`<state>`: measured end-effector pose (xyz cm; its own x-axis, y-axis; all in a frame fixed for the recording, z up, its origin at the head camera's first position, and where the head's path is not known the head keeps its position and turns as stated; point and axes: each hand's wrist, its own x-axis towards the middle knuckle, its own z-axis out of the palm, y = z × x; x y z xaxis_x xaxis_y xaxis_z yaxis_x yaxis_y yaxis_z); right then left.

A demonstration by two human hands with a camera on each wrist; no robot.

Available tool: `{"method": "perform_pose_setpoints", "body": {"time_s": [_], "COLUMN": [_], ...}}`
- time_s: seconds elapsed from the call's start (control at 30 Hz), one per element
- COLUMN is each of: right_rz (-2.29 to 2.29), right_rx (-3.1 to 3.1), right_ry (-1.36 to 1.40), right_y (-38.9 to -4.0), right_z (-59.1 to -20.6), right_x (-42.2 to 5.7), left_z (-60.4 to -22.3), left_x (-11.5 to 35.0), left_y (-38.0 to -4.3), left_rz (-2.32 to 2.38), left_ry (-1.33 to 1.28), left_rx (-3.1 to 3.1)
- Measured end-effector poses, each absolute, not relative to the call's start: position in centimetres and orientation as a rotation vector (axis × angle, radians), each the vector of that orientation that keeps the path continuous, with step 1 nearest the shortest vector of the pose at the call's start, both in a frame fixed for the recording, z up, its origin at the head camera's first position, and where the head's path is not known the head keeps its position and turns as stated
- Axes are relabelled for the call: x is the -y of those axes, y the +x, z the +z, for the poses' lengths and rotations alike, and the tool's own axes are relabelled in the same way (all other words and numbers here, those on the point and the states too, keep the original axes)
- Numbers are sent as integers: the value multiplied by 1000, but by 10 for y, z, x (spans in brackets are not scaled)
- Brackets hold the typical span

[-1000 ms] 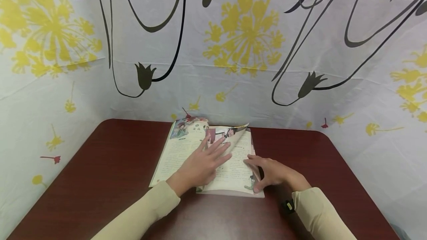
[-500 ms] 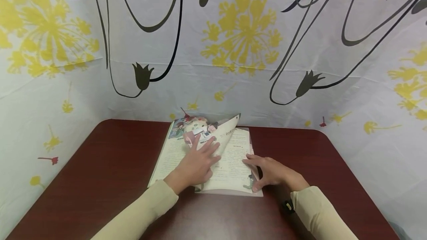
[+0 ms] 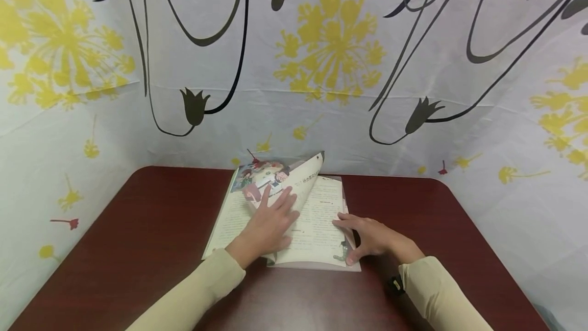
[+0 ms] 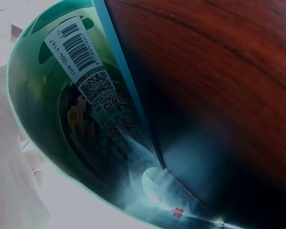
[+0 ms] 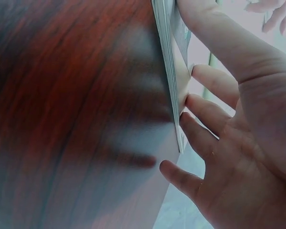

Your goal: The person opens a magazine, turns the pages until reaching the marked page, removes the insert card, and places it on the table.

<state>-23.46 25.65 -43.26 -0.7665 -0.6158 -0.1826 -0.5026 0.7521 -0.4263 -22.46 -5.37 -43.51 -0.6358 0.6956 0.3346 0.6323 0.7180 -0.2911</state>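
Observation:
An open magazine lies on the table in the head view, with printed text and colour pictures. My left hand rests with spread fingers on a page that is partly turned over to the left, its top corner raised. At the right edge, my right hand touches the magazine with thumb and fingertips apart, near the lower corner. In the left wrist view, the green cover bows up and shows a barcode; the left hand is hard to make out there. The right wrist view shows the right fingertips against the page edges.
The dark red-brown table has rounded far corners. A white cloth with yellow and dark plant prints hangs behind it and at both sides. Something black with a yellow mark is at the right wrist.
My left hand has slid to the left, and the page under it has folded over further, its raised corner moving left. The right hand stays at the magazine's right edge.

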Motion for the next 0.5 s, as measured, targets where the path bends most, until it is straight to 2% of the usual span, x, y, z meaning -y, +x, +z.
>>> {"method": "perform_pose_setpoints", "body": {"time_s": [0.5], "right_rz": [-531], "right_rx": [-2621], "right_ry": [-848], "right_y": [-234], "right_z": [-433], "right_x": [-257], "left_z": [-430], "left_x": [59], "left_y": [-221], "left_rz": [242], "left_ry": [-976], "left_rx": [2615]}}
